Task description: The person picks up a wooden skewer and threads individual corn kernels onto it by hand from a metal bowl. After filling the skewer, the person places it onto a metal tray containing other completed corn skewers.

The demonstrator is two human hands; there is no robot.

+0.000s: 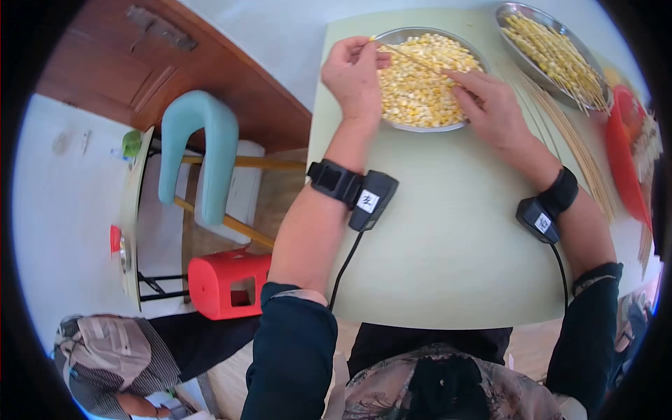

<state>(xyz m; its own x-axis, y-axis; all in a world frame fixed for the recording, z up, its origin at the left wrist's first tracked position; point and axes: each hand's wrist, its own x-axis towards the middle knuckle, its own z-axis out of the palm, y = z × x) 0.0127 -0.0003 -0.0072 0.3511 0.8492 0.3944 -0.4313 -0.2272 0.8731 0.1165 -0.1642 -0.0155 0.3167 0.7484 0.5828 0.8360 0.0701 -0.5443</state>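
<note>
Left hand (353, 73) is pinching one end of a thin skewer (413, 57), and right hand (490, 105) is closing its fingertips on the other end, down among the corn kernels (420, 98). Their metal bowl (427, 128) is sitting on the counter (434, 231), with loose skewers (574, 147) lying just beside it.

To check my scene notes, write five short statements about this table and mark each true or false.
1. The left hand holds a thin skewer over the bowl of corn kernels. True.
2. The right hand lies flat on the table, clear of the bowl. False: its fingers reach into the kernels.
3. The far metal tray is empty. False: the tray holds loaded corn skewers.
4. On the table right of the bowl lie bare skewers. True.
5. The stool on the floor is blue. False: the stool is red.
</note>
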